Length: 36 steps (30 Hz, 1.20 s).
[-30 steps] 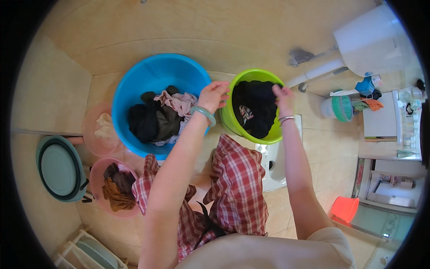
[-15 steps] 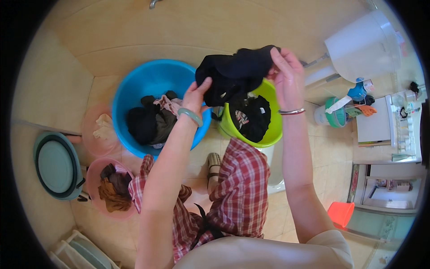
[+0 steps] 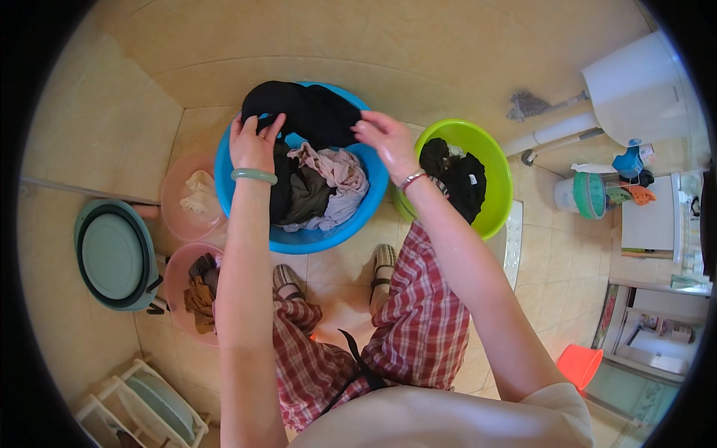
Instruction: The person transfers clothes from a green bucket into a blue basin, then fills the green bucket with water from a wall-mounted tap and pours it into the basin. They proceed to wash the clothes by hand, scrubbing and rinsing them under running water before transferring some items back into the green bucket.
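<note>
L hand (image 3: 252, 151): thumb & fingers a bit apart w/ fabric btwn, holding one end of a limp black cloth garment (image 3: 321, 112); R hand (image 3: 392, 142) pinches the other end, tips about together. Prob. held at both ends so it hangs spread, not bunched. Garment's over the far part of the large round blue plastic basin (image 3: 314, 240), so a slip would likely land inside; can't tell if it touches the rim. Blue basin holds pale pinkish-grey cloth (image 3: 343, 172), dark olive cloth (image 3: 308, 194) & some black. Just R of blue basin: round lime-green plastic bucket (image 3: 499, 179) w/ black clothes (image 3: 467, 183), prob. close for short reach. L of blue basin: nearer round pink plastic basin (image 3: 178, 287) w/ brown & dark clothes (image 3: 199, 299), farther pink one (image 3: 175, 205) w/ cream cloth (image 3: 202, 193).
</note>
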Tool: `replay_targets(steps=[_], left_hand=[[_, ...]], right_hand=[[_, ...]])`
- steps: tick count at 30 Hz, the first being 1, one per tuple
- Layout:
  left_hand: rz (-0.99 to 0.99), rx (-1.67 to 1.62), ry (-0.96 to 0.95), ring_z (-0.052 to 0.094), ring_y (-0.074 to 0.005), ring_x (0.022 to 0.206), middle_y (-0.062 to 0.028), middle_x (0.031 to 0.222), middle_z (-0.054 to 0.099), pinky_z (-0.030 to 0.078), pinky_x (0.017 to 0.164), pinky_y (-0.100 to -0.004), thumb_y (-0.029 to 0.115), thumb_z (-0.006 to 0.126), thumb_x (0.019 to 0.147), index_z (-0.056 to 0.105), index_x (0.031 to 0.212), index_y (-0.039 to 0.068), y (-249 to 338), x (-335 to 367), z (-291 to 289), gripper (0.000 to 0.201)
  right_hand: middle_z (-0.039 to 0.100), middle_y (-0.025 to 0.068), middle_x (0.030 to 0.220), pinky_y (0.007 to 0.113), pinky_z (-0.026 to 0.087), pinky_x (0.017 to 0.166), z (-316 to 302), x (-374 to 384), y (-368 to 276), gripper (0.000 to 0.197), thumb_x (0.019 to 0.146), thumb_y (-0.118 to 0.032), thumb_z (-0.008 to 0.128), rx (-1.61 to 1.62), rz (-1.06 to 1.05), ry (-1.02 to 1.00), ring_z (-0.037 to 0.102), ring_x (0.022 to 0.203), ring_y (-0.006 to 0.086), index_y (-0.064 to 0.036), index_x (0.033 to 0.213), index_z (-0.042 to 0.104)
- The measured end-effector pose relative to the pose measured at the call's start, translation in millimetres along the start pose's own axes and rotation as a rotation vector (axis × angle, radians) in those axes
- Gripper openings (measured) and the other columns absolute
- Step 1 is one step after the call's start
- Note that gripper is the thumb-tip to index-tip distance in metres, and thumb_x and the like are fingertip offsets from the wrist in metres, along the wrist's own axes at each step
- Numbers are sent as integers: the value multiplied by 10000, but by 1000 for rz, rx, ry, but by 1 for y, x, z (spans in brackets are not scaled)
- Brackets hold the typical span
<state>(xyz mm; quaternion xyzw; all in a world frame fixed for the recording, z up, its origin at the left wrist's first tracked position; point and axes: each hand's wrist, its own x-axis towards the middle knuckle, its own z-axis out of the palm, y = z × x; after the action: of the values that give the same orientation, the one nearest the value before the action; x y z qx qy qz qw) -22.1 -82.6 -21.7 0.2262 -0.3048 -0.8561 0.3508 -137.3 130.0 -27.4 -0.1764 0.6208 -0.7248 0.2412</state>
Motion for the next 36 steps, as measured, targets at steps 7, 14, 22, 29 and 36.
replay_targets(steps=[7, 14, 22, 29, 36], left_hand=[[-162, 706, 245, 318, -217, 1313, -64, 1394, 411, 353, 965, -504, 197, 569, 890, 408, 1386, 203, 27, -3, -3, 521], [-219, 439, 165, 491, -232, 1176, -98, 1305, 490, 437, 929, -410, 139, 526, 911, 495, 1305, 137, -7, -9, 20, 395], [-349, 465, 5, 563, -241, 1078, -108, 1239, 536, 485, 866, -375, 150, 565, 896, 514, 1266, 92, -42, -30, 43, 377], [-376, 456, -42, 584, -236, 1047, -111, 1211, 562, 487, 844, -355, 154, 566, 900, 521, 1259, 87, -53, -38, 47, 368], [-437, 422, -122, 606, -201, 988, -88, 1151, 608, 489, 794, -320, 151, 558, 908, 550, 1210, 97, -64, -47, 63, 307]], right_hand=[[674, 120, 1037, 291, 489, 819, 3, -1, -12, 374, 839, -190, 650, -464, 44, -53, 646, 911, 186, -38, 1178, 608], [689, 121, 793, 347, 502, 693, -173, 13, -1, 264, 806, -301, 617, -852, -32, 436, 662, 738, 248, -55, 797, 714], [577, 59, 1121, 469, 429, 894, -186, -70, 31, 410, 711, -432, 729, -1651, 514, 306, 508, 1127, 254, -170, 1020, 664], [628, 98, 1052, 447, 486, 823, -220, -82, 60, 342, 780, -365, 690, -1536, 452, 555, 589, 999, 307, -143, 1031, 626], [630, 30, 718, 296, 411, 414, -277, -78, -20, 269, 871, -329, 597, -325, 210, 781, 567, 534, 123, -60, 870, 616]])
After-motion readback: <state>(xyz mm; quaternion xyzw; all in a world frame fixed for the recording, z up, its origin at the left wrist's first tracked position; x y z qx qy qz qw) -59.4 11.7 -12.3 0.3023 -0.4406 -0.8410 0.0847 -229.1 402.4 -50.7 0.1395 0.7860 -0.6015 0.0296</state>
